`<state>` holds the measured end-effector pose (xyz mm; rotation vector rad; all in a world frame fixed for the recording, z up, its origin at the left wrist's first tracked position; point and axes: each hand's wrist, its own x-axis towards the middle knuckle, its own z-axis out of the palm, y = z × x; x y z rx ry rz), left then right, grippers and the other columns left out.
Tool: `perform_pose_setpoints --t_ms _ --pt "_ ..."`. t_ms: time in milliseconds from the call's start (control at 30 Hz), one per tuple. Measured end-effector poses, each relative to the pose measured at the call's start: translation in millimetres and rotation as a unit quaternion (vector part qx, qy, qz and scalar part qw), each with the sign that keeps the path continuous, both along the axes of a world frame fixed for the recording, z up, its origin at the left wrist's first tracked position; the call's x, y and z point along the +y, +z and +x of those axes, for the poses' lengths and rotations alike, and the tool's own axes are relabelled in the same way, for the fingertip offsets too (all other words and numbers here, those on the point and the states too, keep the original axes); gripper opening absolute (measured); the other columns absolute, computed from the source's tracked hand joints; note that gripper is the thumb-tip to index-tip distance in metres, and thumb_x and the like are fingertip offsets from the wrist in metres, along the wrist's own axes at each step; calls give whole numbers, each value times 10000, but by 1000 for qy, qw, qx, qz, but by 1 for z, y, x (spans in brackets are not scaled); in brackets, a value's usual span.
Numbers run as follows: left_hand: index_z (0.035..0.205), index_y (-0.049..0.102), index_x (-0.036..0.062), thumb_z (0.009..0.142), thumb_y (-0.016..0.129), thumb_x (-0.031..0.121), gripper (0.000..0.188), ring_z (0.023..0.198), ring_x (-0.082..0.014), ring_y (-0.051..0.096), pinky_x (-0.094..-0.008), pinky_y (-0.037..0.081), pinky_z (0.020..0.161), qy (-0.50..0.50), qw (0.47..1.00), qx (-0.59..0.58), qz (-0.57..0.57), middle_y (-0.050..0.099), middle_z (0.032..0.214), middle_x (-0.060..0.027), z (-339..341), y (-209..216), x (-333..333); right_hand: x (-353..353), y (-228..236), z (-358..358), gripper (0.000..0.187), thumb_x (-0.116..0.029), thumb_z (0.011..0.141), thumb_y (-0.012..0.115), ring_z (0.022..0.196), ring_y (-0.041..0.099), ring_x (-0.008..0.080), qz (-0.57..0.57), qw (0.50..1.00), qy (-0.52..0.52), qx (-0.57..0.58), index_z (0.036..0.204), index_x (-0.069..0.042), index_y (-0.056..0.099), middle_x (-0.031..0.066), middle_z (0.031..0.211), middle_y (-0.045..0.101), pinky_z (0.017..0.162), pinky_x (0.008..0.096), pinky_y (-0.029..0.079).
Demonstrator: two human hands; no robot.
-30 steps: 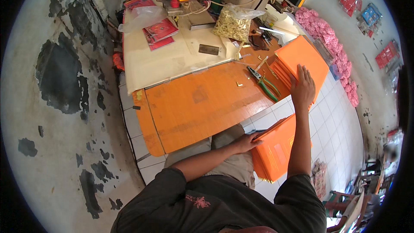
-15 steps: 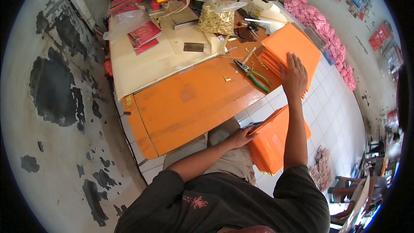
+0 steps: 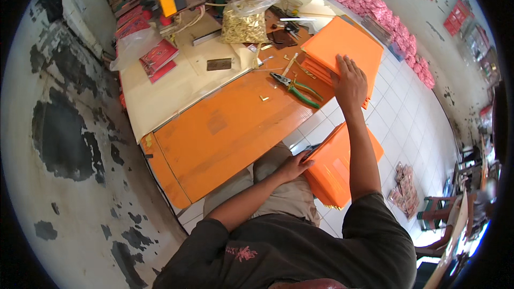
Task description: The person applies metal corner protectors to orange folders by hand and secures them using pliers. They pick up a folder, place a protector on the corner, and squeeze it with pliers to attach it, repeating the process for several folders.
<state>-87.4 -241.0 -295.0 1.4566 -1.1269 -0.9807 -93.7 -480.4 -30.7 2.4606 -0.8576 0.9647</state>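
Note:
Flat on a stack of orange covers (image 3: 334, 40) at the table's right end lies my right hand (image 3: 350, 81), fingers stretched out and the thumb near the stack's front edge. A second stack of orange covers (image 3: 342, 163) rests by my right thigh, small gold bits showing along its lower edge. My left hand (image 3: 295, 166) is closed on that stack's left edge; its fingertips are partly hidden. Pliers (image 3: 297, 90) with green handles lie left of the upper stack. Small gold corner pieces (image 3: 264, 98) are scattered close to them.
A clear bag of gold pieces (image 3: 243, 24) stands at the back of the orange table (image 3: 214, 144). Red booklets (image 3: 159, 60) and a dark metal plate (image 3: 219, 64) lie on cream sheeting (image 3: 160, 96). A peeling wall (image 3: 64, 139) borders the left; pink bundles (image 3: 380, 18) line the right wall.
My view has shifted, so the table sits further left in the picture. Both hands keep their places on the two orange stacks.

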Motion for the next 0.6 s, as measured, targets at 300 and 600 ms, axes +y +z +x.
perform_pose_setpoints --t_ms 300,600 --pt "1666 511 4 1104 689 611 846 1331 -327 739 -425 573 1108 -25 999 33 22 752 1441 -239 0 10 -2 15 7 -29 594 -185 926 870 1420 686 351 31 999 42 -1 1483 -86 690 170 1504 739 1156 487 528" --pt "1659 516 6 1083 708 637 876 1263 -308 778 -402 596 1042 -21 999 17 27 792 1370 -217 1 0 -3 66 13 -77 565 -145 968 836 1470 635 392 62 995 81 -4 1503 -58 677 194 1551 698 1215 533 491"
